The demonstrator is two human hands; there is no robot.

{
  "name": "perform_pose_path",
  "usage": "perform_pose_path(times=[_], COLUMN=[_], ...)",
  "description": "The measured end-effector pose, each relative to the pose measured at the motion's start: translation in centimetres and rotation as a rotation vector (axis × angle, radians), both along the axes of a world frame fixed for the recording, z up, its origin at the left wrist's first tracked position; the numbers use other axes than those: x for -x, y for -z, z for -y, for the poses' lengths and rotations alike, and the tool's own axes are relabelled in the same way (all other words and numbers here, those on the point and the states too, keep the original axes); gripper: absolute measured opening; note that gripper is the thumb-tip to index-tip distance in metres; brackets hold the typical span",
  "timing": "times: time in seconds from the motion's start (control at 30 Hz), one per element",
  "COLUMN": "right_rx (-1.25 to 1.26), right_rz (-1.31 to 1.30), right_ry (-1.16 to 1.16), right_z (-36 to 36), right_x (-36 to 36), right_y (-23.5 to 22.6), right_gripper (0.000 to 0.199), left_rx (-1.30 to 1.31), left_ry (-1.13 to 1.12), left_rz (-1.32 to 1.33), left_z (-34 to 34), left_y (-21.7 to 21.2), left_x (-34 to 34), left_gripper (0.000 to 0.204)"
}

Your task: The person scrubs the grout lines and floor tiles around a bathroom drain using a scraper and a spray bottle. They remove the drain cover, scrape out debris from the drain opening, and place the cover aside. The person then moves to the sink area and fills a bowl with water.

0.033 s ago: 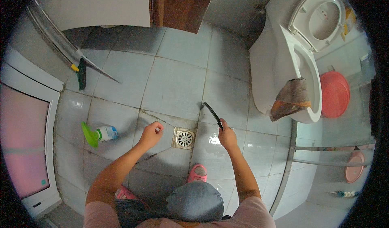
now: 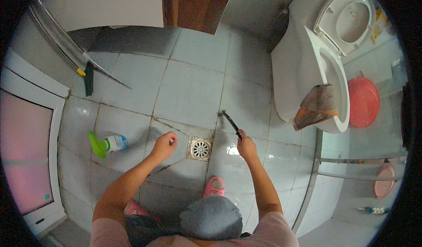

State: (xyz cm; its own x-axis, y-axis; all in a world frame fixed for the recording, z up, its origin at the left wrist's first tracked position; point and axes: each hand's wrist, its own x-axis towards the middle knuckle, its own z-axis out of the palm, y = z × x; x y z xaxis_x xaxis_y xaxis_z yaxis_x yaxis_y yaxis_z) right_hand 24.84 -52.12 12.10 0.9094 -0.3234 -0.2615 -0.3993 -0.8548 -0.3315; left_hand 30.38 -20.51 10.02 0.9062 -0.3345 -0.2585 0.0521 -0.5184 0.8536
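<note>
R hand (image 2: 247, 147) is wrapped tight round the handle end of a slim blk brush (image 2: 230, 123); L hand (image 2: 165, 145) is loosely curled over the floor (image 2: 189, 88), palm hidden, so can't tell if anything's in it. Brush is approx. mid-floor, past the far right corner of the metal drain (image 2: 201, 149), its head apparently on a dark grout line.

For good work here, I'd say: bristles square in the joint, short strokes lengthwise, firm but even pressure, esp. where tile corners meet. L hand could brace for balance, esp. w/ the wet shine nr the drain.

Containers: spray bottle (image 2: 115, 144) w/ green trigger head, toward the floor's L edge, nr the door; looks upright, tho the angle makes it hard to be sure; fill level n/a, can't see in. Toilet (image 2: 285, 84) at the floor's R edge, lid up; a grey-brown & orange item (image 2: 318, 102), kind unclear, appears in front of its bowl, water not readable. Beyond it, a red basin (image 2: 363, 103) on its side, i.e. bottom or inside unclear; pink basin (image 2: 385, 181) further R, contents ditto.
</note>
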Motion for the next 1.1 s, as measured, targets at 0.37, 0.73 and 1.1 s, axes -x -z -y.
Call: perform_pose_path(times=[0.37, 0.73, 1.1], right_rx=[-0.138, 0.115, -0.557], right_rz=[0.291, -0.055, 0.133], right_ry=[-0.146, -0.204, -0.035], right_z=[-3.6, -3.4, -5.7], right_x=[-4.7, -1.3, 1.2], right_y=[-2.6, 5.9, 6.8], right_gripper=[0.029, 0.033, 0.03], left_rx=[-0.069, -0.101, -0.089], left_ry=[0.302, 0.331, 0.546], left_rz=[-0.036, -0.048, -0.141], left_z=[0.2, 0.8, 1.7], left_y=[1.9, 0.0, 2.4], left_x=[3.5, 4.1, 7.6], left_gripper=[0.008, 0.015, 0.013])
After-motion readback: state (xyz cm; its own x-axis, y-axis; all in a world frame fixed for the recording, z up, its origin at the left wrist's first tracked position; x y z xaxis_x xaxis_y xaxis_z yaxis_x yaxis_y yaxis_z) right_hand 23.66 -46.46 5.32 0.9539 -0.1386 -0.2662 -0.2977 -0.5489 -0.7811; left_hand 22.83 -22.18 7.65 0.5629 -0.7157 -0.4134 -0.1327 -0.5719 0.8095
